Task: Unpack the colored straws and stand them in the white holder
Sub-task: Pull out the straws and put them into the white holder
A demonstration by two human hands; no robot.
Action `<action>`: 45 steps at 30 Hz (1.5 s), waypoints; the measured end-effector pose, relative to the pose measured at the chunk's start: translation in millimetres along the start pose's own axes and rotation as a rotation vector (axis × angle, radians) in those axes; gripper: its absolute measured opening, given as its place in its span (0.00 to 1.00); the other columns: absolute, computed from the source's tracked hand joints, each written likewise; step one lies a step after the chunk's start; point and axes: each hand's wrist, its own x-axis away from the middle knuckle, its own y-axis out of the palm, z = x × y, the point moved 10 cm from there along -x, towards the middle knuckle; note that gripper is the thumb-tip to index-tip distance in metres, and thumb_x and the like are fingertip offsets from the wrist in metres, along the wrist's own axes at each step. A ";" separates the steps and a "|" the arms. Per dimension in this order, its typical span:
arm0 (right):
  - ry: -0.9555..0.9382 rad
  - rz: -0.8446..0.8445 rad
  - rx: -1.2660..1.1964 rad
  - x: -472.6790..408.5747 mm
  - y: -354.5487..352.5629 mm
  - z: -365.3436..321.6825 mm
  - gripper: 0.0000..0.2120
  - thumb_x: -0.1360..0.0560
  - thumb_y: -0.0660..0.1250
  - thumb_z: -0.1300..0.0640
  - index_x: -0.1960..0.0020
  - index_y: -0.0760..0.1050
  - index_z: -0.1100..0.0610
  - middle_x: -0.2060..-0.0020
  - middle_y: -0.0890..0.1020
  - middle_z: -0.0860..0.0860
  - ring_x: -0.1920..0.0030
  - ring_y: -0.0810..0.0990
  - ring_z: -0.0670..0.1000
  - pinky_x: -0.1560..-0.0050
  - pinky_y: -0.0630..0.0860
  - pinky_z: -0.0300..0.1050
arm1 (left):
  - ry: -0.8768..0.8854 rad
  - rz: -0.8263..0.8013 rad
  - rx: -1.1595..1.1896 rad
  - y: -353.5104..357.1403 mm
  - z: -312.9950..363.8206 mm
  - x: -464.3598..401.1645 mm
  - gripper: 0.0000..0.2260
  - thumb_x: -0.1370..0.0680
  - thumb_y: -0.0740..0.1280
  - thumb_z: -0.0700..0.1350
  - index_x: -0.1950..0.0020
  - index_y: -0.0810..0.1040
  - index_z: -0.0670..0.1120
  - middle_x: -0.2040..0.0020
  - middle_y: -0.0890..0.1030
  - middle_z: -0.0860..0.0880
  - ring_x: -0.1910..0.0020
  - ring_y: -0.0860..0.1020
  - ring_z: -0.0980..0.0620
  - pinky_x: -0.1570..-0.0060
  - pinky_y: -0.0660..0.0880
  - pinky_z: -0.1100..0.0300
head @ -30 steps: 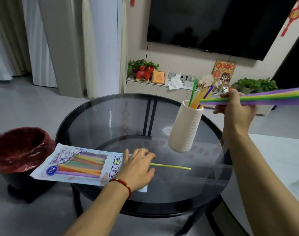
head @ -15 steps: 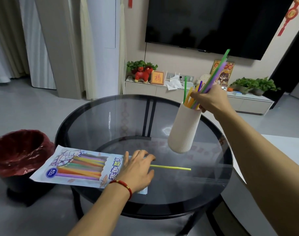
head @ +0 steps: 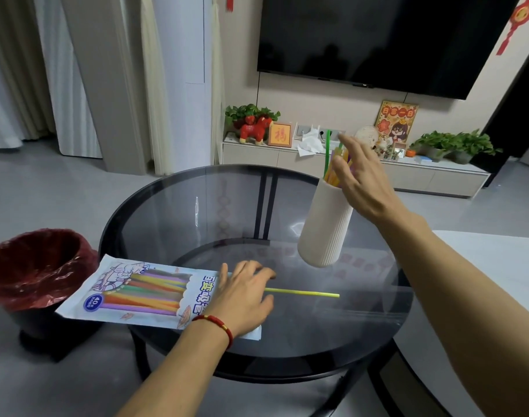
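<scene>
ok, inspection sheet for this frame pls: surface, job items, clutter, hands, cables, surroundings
Surface: round dark glass table, black frame.
Job's things: white holder upright, with green, yellow and purple straws in holder; straw package flat at the near-left edge; one yellow straw lying loose on the glass.
Clutter: nothing seen on the table.
Hands: left hand flat on the package's open end; right hand open beside the holder's mouth, no grip on anything.
Cables: one thin cable running down the wall below the TV.
Surroundings: red-lined bin at left; TV, low cabinet with plants and ornaments.
</scene>
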 end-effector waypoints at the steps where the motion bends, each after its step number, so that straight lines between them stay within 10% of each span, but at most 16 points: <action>1: -0.017 0.022 0.002 0.0 -1.5 -1.7 0.26 0.13 0.57 0.49 0.18 0.61 0.57 0.21 0.68 0.59 0.24 0.67 0.57 0.24 0.65 0.60 | -0.002 0.000 0.000 -0.3 -0.8 0.0 0.18 0.20 0.60 0.51 0.29 0.69 0.55 0.30 0.68 0.52 0.26 0.61 0.50 0.24 0.48 0.36; 16: -0.150 0.156 0.143 -9.8 -23.6 -25.3 0.22 0.17 0.63 0.54 0.24 0.73 0.56 0.22 0.72 0.58 0.22 0.67 0.60 0.24 0.61 0.59 | 0.003 -0.003 -0.030 -5.7 -4.8 -0.2 0.25 0.24 0.63 0.61 0.28 0.67 0.57 0.30 0.68 0.53 0.26 0.61 0.51 0.24 0.47 0.34; 21: -0.144 0.473 -0.085 61.0 -56.9 -34.1 0.12 0.21 0.62 0.58 0.50 0.82 0.61 0.53 0.85 0.58 0.53 0.80 0.57 0.51 0.72 0.39 | -0.005 -0.152 -0.133 0.1 -24.9 14.2 0.49 0.40 0.63 0.76 0.22 0.51 0.62 0.19 0.51 0.51 0.20 0.42 0.50 0.27 0.37 0.31; 24: -0.034 0.067 -0.042 105.3 11.2 -17.6 0.10 0.24 0.64 0.52 0.55 0.82 0.55 0.61 0.85 0.52 0.62 0.81 0.55 0.61 0.79 0.49 | -0.032 -0.285 -0.201 6.0 -45.5 27.6 0.59 0.43 0.66 0.76 0.22 0.36 0.63 0.18 0.39 0.51 0.21 0.31 0.50 0.28 0.32 0.32; 28: 0.152 -0.701 0.281 172.3 116.8 34.1 0.19 0.21 0.68 0.45 0.31 0.77 0.44 0.32 0.79 0.49 0.35 0.79 0.57 0.39 0.79 0.58 | -0.036 -0.320 -0.199 4.9 -49.9 32.7 0.59 0.41 0.69 0.70 0.22 0.34 0.61 0.18 0.47 0.51 0.19 0.40 0.50 0.27 0.35 0.31; 33: 0.064 -0.558 0.294 175.5 133.8 24.1 0.07 0.17 0.65 0.49 0.41 0.77 0.51 0.43 0.79 0.51 0.41 0.76 0.58 0.45 0.77 0.56 | 0.017 -0.246 -0.222 0.0 -35.6 29.2 0.53 0.38 0.67 0.62 0.20 0.41 0.54 0.32 0.62 0.51 0.26 0.59 0.49 0.27 0.41 0.28; 40: 0.291 -0.201 -0.481 173.4 132.7 -5.3 0.05 0.17 0.67 0.52 0.51 0.77 0.50 0.60 0.83 0.40 0.61 0.82 0.39 0.61 0.78 0.37 | 0.139 0.006 -0.416 -23.2 5.3 24.3 0.46 0.35 0.65 0.57 0.21 0.52 0.48 0.37 0.65 0.48 0.38 0.68 0.44 0.29 0.60 0.41; 45: 0.754 -0.462 -1.007 206.6 182.2 -3.5 0.21 0.14 0.53 0.45 0.46 0.78 0.59 0.65 0.82 0.53 0.72 0.74 0.49 0.74 0.66 0.40 | 0.235 0.104 -0.681 -38.2 25.9 23.6 0.46 0.36 0.72 0.47 0.22 0.52 0.47 0.35 0.65 0.44 0.38 0.67 0.42 0.33 0.61 0.39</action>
